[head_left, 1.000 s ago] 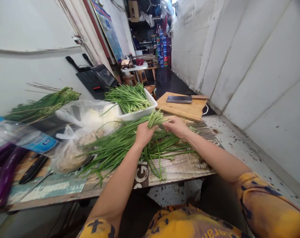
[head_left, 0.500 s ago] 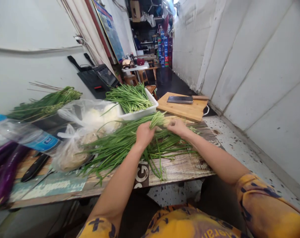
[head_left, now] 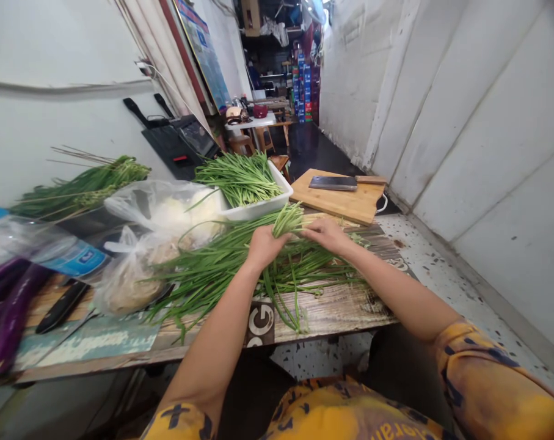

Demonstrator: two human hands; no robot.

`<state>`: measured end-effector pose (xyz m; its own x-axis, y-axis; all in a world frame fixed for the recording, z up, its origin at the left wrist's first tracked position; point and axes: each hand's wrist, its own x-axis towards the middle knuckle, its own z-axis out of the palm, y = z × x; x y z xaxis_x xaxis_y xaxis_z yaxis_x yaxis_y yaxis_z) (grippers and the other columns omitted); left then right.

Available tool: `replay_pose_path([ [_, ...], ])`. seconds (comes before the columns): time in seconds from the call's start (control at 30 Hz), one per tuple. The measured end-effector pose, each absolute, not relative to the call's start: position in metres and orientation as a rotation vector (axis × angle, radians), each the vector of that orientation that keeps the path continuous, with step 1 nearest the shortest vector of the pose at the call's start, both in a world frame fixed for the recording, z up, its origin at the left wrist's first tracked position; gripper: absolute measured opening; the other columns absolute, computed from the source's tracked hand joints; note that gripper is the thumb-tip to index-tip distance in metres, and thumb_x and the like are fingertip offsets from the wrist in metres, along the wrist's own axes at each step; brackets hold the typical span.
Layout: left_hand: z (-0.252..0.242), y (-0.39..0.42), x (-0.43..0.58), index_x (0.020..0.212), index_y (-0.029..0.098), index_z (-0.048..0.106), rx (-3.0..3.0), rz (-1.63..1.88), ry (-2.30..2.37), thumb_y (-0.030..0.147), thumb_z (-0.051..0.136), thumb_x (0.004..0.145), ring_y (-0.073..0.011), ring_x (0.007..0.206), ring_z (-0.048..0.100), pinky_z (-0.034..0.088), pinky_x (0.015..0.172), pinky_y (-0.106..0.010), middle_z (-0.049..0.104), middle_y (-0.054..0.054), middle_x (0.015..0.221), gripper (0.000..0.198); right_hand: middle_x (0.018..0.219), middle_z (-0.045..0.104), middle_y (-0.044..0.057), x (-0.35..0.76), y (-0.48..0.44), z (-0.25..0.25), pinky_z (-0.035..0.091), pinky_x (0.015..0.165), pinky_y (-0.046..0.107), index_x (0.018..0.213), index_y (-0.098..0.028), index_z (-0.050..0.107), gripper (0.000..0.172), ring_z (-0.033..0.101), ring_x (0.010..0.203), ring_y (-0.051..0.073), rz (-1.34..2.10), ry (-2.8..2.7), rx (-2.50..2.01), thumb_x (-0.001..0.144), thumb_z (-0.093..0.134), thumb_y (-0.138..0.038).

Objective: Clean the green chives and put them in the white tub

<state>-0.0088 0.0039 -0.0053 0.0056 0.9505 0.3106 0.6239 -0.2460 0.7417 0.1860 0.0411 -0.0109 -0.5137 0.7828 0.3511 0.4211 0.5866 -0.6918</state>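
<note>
Head view. Left hand (head_left: 264, 247): closed around a bundle of slender green stalks with pale ends (head_left: 288, 219), held just above the table, near its middle. Right hand (head_left: 329, 235): thumb and fingers drawn together at the pale ends; whether a stalk is pinched there cannot be told. Change noted: the right fingertips, set slightly apart from the bundle half a second ago, are now brought against its ends; the handling is judged to be centred on those ends. The bundle's place is little altered.

Surface: a long table with a printed wood-plank pattern (head_left: 336, 311). Beneath the hands, a loose spread of long green stalks (head_left: 212, 272) is laid. Beyond, a white rectangular plastic tray (head_left: 283, 183) is filled with similar stalks. At the far right, a dark-bladed cleaver (head_left: 331, 183) is rested on a pale wooden cutting board (head_left: 350, 205). At the left are placed a tied clear plastic bag (head_left: 132, 293), a clear bottle with a blue label (head_left: 82, 260), a black-handled knife (head_left: 63, 305) and long purple eggplants (head_left: 18, 311).

Room: a narrow passage, bounded at the right by a white panelled wall (head_left: 487, 122); stacked coloured cartons (head_left: 301, 91) are kept at the back.
</note>
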Motion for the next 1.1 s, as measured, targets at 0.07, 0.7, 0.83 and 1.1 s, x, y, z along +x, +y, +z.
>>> replay_pose_path([
  [0.07, -0.008, 0.005, -0.008, 0.067, 0.015, 0.068, 1.858, 1.129, 1.565, 0.036, 0.063, 0.073, -0.0169, 0.06, 0.059, 0.045, 0.062, -0.027, 0.065, -0.002, 0.062, 0.022, 0.053, 0.053, -0.002, 0.183, 0.039, -0.013, 0.033, 0.055, 0.025, 0.06, -0.017, 0.063, 0.031, 0.045, 0.054, 0.011, 0.976, -1.912, -0.97, 0.076, 0.062, -0.043],
  [0.7, -0.008, 0.004, -0.003, 0.057, 0.017, 0.063, 1.761, 1.306, 1.689, 0.032, 0.06, 0.076, -0.0174, 0.06, 0.058, 0.043, 0.065, -0.027, 0.063, -0.001, 0.059, 0.024, 0.044, 0.032, -0.009, 0.215, 0.063, -0.012, 0.019, 0.043, 0.024, 0.052, -0.02, 0.043, 0.045, 0.025, 0.043, 0.006, 1.159, -1.101, -1.223, 0.061, 0.075, -0.051],
  [0.83, -0.012, 0.007, -0.004, 0.056, 0.017, 0.064, 1.759, 1.285, 1.66, 0.033, 0.06, 0.076, -0.0175, 0.059, 0.059, 0.043, 0.065, -0.028, 0.063, -0.002, 0.058, 0.026, 0.054, 0.049, -0.003, 0.211, 0.052, -0.005, 0.03, 0.052, 0.025, 0.054, -0.018, 0.055, 0.04, 0.041, 0.054, 0.01, 0.789, -1.68, -1.252, 0.061, 0.075, -0.052],
  [1.1, -0.014, 0.005, -0.003, 0.058, 0.017, 0.064, 1.844, 1.242, 1.639, 0.033, 0.06, 0.078, -0.0167, 0.059, 0.058, 0.04, 0.063, -0.027, 0.064, -0.001, 0.059, 0.026, 0.061, 0.061, 0.001, 0.173, 0.036, -0.011, 0.03, 0.047, 0.023, 0.063, -0.016, 0.063, 0.042, 0.043, 0.051, 0.009, 1.416, -1.373, -0.98, 0.062, 0.07, -0.057],
])
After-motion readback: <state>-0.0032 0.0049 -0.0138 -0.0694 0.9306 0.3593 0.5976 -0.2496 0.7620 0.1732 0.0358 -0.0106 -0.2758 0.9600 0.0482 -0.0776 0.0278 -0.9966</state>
